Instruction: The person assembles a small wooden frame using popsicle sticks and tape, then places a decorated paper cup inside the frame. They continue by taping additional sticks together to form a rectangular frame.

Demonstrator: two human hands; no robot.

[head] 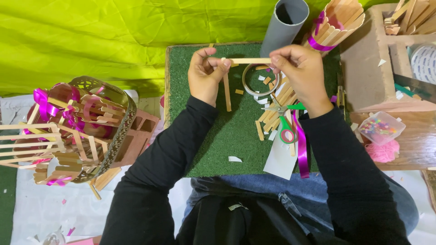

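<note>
My left hand (pixel 206 75) and my right hand (pixel 299 75) hold a thin wooden stick (pixel 250 60) level between them, one end pinched in each, above a green turf-covered board (pixel 218 136). A second wooden stick (pixel 226 93) runs down from my left fingers; whether it is held or lies on the turf I cannot tell. Below the level stick lies a roll of clear tape (pixel 258 81). Under my right wrist are a pile of wooden sticks (pixel 272 115), scissors with green handles (pixel 285 122) and a purple ribbon (pixel 302 149).
A grey tube (pixel 284 25) and a stick-clad cup with purple ribbon (pixel 338 22) stand at the board's far edge. Left is a basket of stick crafts (pixel 77 131). Right are a box of coloured beads (pixel 381 128), pink yarn (pixel 383 152) and a brown organiser (pixel 377 59).
</note>
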